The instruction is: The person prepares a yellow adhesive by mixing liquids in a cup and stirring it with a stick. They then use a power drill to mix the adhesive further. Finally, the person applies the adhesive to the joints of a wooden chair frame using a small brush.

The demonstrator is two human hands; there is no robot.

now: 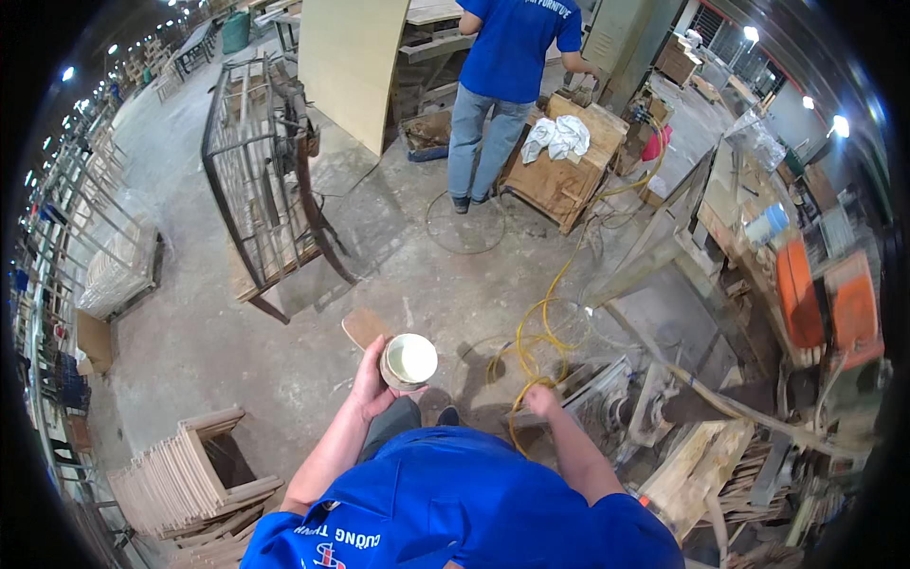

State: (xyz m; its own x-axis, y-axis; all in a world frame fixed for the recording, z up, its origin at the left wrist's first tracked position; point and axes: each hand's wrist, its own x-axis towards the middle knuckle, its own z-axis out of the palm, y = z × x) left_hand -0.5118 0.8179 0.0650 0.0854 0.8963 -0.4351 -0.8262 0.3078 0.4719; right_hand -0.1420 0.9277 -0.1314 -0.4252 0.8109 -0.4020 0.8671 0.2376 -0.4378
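Observation:
My left hand (373, 387) is wrapped round a white open-topped cup (409, 360), held upright in front of my body. Pale matter shows inside the cup; I cannot tell what it is. A thin brown board with a rounded end (364, 328) sticks out beyond the fingers of that hand, and whether they grip it too is hidden. Lower right of the cup, my right hand (542, 401) hangs with curled fingers beside a yellow hose (548, 334). What those fingers hold, if anything, cannot be made out.
Ahead, a person in blue (517, 57) stands by a wooden cabinet (559, 161) with white cloths (557, 137) on it. A metal rack (261, 180) stands ahead left. Wooden frames (175, 469) are stacked near left. A cluttered workbench (749, 218) lines the right.

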